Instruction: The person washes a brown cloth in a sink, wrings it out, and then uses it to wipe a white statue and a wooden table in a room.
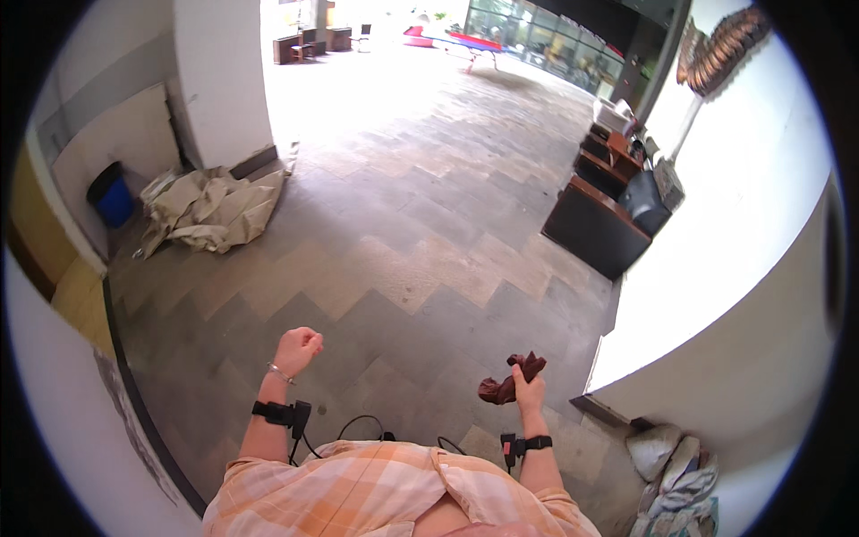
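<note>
My right hand (pixel 530 391) grips a crumpled dark maroon cloth (pixel 498 389), which bulges out on both sides of the fist. My left hand (pixel 297 350) is curled into a loose fist, with nothing visible in it. A bracelet (pixel 282 373) circles the left wrist. Both forearms wear black straps, each with a small device, the left device (pixel 300 420) and the right device (pixel 511 448); black cables hang from them. Both hands are held apart in front of my body, above the tiled floor (pixel 402 335).
A beige sheet (pixel 215 208) lies heaped at the left by a white pillar (pixel 225 80), next to a blue bin (pixel 112 198). Dark wooden furniture (pixel 594 228) lines the right wall. Sacks (pixel 678 470) lie at the lower right. A table (pixel 476 43) stands far off.
</note>
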A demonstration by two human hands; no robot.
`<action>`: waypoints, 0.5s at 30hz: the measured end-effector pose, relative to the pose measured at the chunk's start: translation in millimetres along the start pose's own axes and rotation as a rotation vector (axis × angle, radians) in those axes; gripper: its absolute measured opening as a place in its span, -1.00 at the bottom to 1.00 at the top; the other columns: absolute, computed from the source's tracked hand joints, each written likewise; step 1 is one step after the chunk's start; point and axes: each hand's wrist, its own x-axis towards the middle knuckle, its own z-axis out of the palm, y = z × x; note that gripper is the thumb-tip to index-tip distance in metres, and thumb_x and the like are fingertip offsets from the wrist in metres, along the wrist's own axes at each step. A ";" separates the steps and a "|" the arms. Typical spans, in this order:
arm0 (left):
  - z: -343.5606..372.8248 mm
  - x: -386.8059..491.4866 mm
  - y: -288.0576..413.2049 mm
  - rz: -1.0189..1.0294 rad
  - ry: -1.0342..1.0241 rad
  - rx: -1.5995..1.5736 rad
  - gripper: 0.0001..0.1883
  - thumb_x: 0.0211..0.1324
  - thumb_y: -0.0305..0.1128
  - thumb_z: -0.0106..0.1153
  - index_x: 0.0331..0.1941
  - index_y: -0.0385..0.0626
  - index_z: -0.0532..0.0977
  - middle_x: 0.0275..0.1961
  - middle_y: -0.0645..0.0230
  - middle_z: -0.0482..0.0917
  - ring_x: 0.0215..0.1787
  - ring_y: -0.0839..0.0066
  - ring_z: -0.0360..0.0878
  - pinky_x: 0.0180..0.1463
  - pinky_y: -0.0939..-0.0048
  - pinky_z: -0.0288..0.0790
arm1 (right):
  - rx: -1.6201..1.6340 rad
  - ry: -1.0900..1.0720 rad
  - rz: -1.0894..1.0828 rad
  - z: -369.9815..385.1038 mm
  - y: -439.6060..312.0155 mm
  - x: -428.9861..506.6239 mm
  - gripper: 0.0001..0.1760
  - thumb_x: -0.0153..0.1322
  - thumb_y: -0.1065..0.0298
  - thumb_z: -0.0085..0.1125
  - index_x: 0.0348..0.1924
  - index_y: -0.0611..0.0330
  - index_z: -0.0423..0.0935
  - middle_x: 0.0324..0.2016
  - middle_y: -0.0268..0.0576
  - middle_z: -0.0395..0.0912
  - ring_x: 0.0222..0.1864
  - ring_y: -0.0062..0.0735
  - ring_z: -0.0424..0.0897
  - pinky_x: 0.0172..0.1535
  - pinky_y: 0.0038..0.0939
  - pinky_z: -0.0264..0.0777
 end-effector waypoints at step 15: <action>267.5 409.6 232.0 0.469 -0.661 0.285 -0.70 0.31 -0.20 0.11 -0.23 -0.25 0.59 -0.35 0.26 0.69 -0.29 0.44 0.65 -0.13 0.43 0.50 | 0.316 -0.181 0.110 105.2 -38.2 426.3 -0.38 0.53 -0.15 -0.06 -0.24 0.33 0.64 -0.55 -0.31 0.54 -0.41 -0.53 0.48 -0.29 -0.43 0.37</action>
